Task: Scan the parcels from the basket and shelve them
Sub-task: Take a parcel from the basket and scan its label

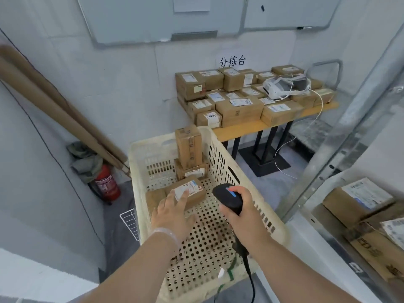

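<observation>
A cream perforated plastic basket (258, 197) stands on the floor in front of me with several brown cardboard parcels in its far half. My left hand (172, 212) reaches into it, fingers spread, fingertips on the nearest labelled parcel (193, 190). Behind that one, a tall parcel (189, 147) stands upright on a flat one (192, 170). My right hand (239, 206) grips a black handheld barcode scanner (227, 196) with a blue button, held over the basket's right side; its cable trails down toward me.
A wooden sorting table (244, 127) at the back carries many labelled boxes and a white label printer (282, 86). A metal shelf (341, 149) at the right holds boxes (358, 200). A red fire extinguisher (107, 183) and cardboard tubes (54, 110) stand at the left.
</observation>
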`<state>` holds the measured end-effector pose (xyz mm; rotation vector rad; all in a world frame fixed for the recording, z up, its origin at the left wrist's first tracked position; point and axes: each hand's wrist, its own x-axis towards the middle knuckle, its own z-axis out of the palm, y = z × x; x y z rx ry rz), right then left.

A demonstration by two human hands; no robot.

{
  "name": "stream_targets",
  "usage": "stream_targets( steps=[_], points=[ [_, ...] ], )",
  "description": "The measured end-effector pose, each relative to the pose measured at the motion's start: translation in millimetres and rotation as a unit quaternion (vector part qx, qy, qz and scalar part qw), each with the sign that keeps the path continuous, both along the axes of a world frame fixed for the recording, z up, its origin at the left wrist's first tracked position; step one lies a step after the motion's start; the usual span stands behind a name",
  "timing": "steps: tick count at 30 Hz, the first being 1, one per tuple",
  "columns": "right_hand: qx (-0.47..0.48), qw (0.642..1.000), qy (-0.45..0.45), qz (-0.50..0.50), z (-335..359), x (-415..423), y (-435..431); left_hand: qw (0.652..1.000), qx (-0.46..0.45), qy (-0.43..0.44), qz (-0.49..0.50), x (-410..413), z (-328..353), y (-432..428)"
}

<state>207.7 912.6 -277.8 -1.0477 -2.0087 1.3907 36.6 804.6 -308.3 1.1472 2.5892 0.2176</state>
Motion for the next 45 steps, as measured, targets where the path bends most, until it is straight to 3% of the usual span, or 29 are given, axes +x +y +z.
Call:
stream_targets(
  steps=[13,21,26,31,37,45],
  points=[
    [-0.093,0.993,-0.07,-0.021,-79,-104,71,0.988,-0.147,-0.051,-0.012,-118,-120,94],
    [-0.128,0.982,-0.131,-0.036,-148,-134,86,0.97,-0.235,-0.021,-0.056,-168,-204,145],
    [-0.168,0.977,-0.123,-0.054,-173,-135,96,0.956,-0.28,-0.018,-0.082,-187,-237,165],
    [-0.174,0.973,-0.142,-0.06,-187,-132,103,0.96,-0.258,0.024,-0.102,-194,-254,166],
    [-0.195,0.97,-0.125,-0.077,-192,-128,104,0.948,-0.29,0.03,-0.126,-200,-251,172],
    [-0.178,0.976,-0.101,-0.069,-180,-120,103,0.958,-0.259,0.017,-0.124,-179,-234,161]
  ],
)
